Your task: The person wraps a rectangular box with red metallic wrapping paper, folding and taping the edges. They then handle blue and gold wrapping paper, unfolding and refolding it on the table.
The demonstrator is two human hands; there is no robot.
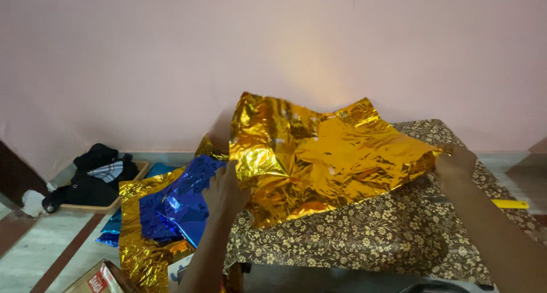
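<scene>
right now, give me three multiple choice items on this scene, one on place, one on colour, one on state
1. Where does the gold foil sheet lie?
A. over the table with the floral cloth
B. on the tray
C. on the wall

2. What colour is the foil left of the left hand?
A. red
B. blue
C. green

3. How is the gold sheet?
A. rolled
B. folded small
C. crinkled and spread between both hands

Answers: 1 A, it spreads above the cloth; 2 B, shiny blue; 3 C, the left hand and right hand hold opposite edges.
</scene>
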